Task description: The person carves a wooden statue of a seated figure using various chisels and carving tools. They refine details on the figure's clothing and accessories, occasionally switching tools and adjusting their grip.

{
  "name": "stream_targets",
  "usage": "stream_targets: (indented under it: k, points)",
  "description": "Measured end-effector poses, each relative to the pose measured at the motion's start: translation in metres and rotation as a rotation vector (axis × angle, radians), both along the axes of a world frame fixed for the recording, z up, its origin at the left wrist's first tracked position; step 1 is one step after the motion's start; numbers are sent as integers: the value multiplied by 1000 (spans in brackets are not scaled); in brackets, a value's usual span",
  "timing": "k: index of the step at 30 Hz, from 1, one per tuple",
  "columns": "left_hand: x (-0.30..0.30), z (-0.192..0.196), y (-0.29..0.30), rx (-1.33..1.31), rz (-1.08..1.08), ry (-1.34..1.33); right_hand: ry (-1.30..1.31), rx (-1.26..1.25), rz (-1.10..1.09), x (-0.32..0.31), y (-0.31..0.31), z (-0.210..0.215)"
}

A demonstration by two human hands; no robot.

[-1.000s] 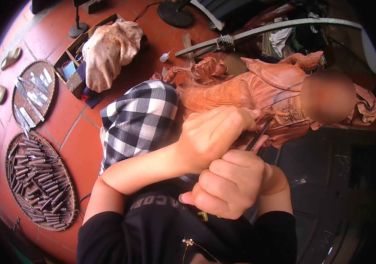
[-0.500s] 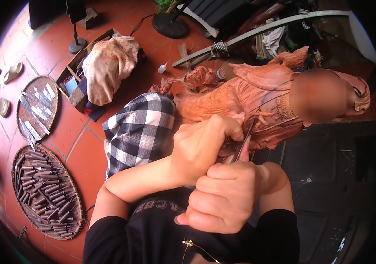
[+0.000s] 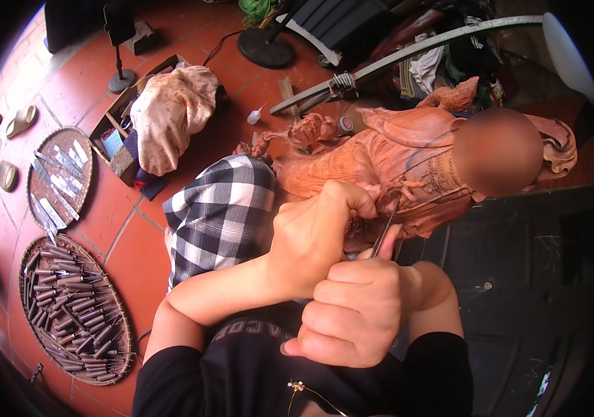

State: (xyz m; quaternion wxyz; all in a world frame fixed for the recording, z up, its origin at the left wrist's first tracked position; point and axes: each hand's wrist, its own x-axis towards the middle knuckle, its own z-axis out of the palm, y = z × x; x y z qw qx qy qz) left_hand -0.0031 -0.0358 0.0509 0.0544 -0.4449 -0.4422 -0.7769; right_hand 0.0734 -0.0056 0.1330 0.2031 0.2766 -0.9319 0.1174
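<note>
A reddish-brown carved wooden statue lies across in front of me, its head to the right and its base to the left. My right hand is closed in a fist around a carving tool; the handle is hidden in the palm. The tool's thin dark blade points up to the statue's carved middle, and a fingertip lies along it. Curled beside the blade tip, my left hand rests against the carving. Its fingertips are mostly hidden, so what they grip cannot be made out. My forearms come close together at the wrists.
At left, one woven basket holds many wooden-handled tools and another holds flat metal blades. A spotted cloth covers part of a wooden box. Black-and-white checked fabric lies beside the statue's base. A metal bar crosses behind it.
The blade has tilted slightly at the carving, and the fingertip along it has shifted a little. Both hands keep nearly the same place and grip. The whole view has shifted slightly.
</note>
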Motion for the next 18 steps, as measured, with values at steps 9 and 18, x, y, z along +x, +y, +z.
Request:
stream_targets:
  k: [9, 18]
  points:
    - [-2, 5, -5, -43, -129, -4, -8, -54, -19, 1, -1, 5]
    - [-6, 7, -1, -59, -170, -31, -23, -118, -31, -2, 1, 6]
